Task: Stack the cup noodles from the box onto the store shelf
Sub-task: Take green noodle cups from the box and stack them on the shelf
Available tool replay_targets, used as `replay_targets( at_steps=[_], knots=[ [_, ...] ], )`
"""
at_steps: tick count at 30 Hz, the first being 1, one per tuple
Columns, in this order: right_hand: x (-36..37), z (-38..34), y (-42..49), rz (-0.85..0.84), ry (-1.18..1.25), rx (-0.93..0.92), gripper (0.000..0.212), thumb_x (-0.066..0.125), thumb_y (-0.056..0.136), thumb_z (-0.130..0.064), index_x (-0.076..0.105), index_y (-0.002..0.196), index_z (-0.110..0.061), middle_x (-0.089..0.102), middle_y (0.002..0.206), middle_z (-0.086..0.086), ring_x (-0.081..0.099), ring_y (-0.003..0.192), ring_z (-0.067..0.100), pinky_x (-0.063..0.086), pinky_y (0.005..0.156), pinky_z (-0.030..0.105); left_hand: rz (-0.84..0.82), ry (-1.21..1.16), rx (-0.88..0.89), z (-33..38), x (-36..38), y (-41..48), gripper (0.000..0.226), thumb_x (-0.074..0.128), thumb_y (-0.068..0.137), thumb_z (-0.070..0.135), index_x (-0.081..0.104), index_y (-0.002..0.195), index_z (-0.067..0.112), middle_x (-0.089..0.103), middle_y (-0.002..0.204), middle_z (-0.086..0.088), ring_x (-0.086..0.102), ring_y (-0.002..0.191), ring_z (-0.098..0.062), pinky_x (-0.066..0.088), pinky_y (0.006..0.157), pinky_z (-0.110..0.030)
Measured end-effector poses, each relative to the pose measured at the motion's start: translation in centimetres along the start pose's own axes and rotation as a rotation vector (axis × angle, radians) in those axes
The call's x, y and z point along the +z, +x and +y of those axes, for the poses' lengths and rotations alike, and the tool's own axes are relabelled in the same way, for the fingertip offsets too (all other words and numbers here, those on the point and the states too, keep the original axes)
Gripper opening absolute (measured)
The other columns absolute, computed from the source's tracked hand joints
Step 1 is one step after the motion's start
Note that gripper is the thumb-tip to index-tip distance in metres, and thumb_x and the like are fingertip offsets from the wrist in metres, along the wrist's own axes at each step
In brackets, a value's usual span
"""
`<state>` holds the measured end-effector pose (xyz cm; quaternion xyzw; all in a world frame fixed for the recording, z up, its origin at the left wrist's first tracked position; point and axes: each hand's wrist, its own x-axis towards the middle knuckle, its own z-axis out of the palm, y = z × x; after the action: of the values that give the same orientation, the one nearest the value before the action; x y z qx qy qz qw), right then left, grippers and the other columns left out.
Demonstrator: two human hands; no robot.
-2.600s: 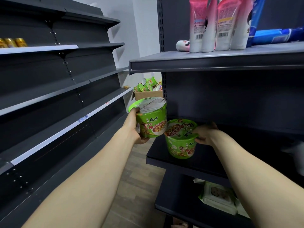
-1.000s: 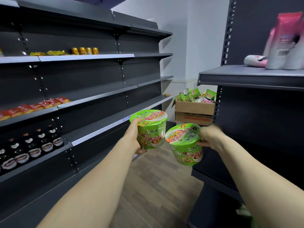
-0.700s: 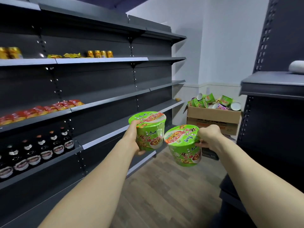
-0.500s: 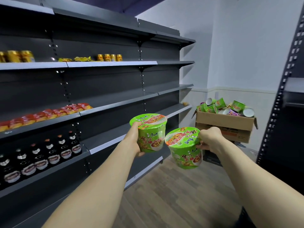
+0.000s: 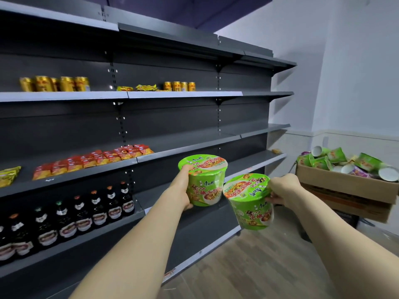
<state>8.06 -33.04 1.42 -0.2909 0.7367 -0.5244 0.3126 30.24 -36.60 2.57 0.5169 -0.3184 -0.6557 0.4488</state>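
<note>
Head view, mid-frame: the left cup (image 5: 205, 182) stands upright, lid up, with the left hand (image 5: 183, 188) wrapped round its side wall. The right cup (image 5: 251, 206) leans with its lid toward the upper left, and the right hand (image 5: 282, 188) grips it near the rim. Whether the cups touch is hard to tell. They are probably light, thin-walled and crushable, so hold the wall, never the foil lid. The shelf (image 5: 254, 161) lies behind them, and the box (image 5: 345, 184) is at the right edge.

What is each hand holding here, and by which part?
Left hand grips the upright cup noodle by its side wall, thumb up at the lid rim. Right hand holds the tilted cup noodle by its upper side, near the lid rim.
</note>
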Motion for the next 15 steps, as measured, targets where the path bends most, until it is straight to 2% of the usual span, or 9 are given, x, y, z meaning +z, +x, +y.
replay_targets(
  at_steps=[2, 4, 7, 9, 11, 12, 15],
  knots=[
    [1.4, -0.7, 1.4, -0.024, 0.0, -0.014, 0.02, 0.053, 0.09, 0.002, 0.046, 0.071, -0.003, 0.049, 0.075, 0.011, 0.056, 0.067, 0.026, 0.056, 0.046, 0.035, 0.012, -0.001, 0.014, 0.8, -0.3, 1.6, 0.029, 0.064, 0.086, 0.046, 0.056, 0.089, 0.018, 0.063, 0.089, -0.007, 0.059, 0.097, -0.029, 0.042, 0.104, -0.048],
    [2.6, -1.5, 3.2, -0.048, 0.001, -0.02, 0.018, 0.053, 0.089, 0.003, 0.046, 0.074, -0.003, 0.049, 0.076, 0.012, 0.057, 0.068, 0.028, 0.051, 0.037, 0.03, 0.021, -0.006, 0.03, 1.6, -0.4, 3.3, 0.028, 0.064, 0.086, 0.046, 0.058, 0.09, 0.019, 0.065, 0.09, -0.006, 0.061, 0.092, -0.028, 0.045, 0.101, -0.047],
    [4.5, -2.7, 6.4, -0.086, -0.004, -0.022, 0.006, 0.053, 0.09, 0.002, 0.048, 0.092, 0.001, 0.053, 0.092, 0.018, 0.058, 0.07, 0.03, 0.05, 0.032, 0.03, 0.025, -0.033, 0.057, 2.9, 0.0, 5.7, 0.027, 0.062, 0.09, 0.043, 0.057, 0.086, 0.017, 0.064, 0.084, -0.008, 0.059, 0.078, -0.026, 0.047, 0.097, -0.047],
    [5.6, -3.6, 8.8, -0.105, -0.018, -0.044, 0.006, 0.053, 0.09, 0.0, 0.049, 0.094, 0.002, 0.053, 0.1, 0.02, 0.06, 0.076, 0.031, 0.05, 0.033, 0.028, 0.042, -0.04, 0.073, 3.9, 0.7, 7.4, 0.028, 0.061, 0.092, 0.042, 0.054, 0.083, 0.015, 0.061, 0.083, -0.009, 0.056, 0.075, -0.027, 0.047, 0.095, -0.048],
    [6.6, -4.6, 11.3, -0.128, -0.013, -0.057, 0.011, 0.051, 0.091, 0.001, 0.046, 0.081, 0.0, 0.052, 0.09, 0.018, 0.059, 0.07, 0.03, 0.049, 0.032, 0.027, 0.061, -0.05, 0.082, 4.9, 1.5, 9.3, 0.029, 0.061, 0.091, 0.042, 0.052, 0.083, 0.015, 0.059, 0.084, -0.01, 0.055, 0.076, -0.028, 0.047, 0.091, -0.047],
    [7.1, -5.1, 12.6, -0.138, 0.0, -0.058, 0.016, 0.05, 0.091, 0.002, 0.044, 0.077, -0.001, 0.05, 0.084, 0.017, 0.058, 0.066, 0.029, 0.049, 0.033, 0.027, 0.074, -0.054, 0.086, 5.5, 1.9, 10.3, 0.03, 0.062, 0.09, 0.042, 0.052, 0.083, 0.015, 0.058, 0.085, -0.01, 0.055, 0.078, -0.028, 0.047, 0.093, -0.048],
    [8.5, -6.8, 16.6, -0.156, 0.009, -0.069, 0.017, 0.05, 0.09, 0.001, 0.044, 0.074, -0.001, 0.048, 0.081, 0.016, 0.057, 0.063, 0.03, 0.055, 0.048, 0.035, 0.113, -0.069, 0.09, 7.0, 3.3, 13.7, 0.031, 0.065, 0.087, 0.042, 0.051, 0.084, 0.015, 0.059, 0.087, -0.01, 0.055, 0.082, -0.029, 0.044, 0.102, -0.05]
  ],
)
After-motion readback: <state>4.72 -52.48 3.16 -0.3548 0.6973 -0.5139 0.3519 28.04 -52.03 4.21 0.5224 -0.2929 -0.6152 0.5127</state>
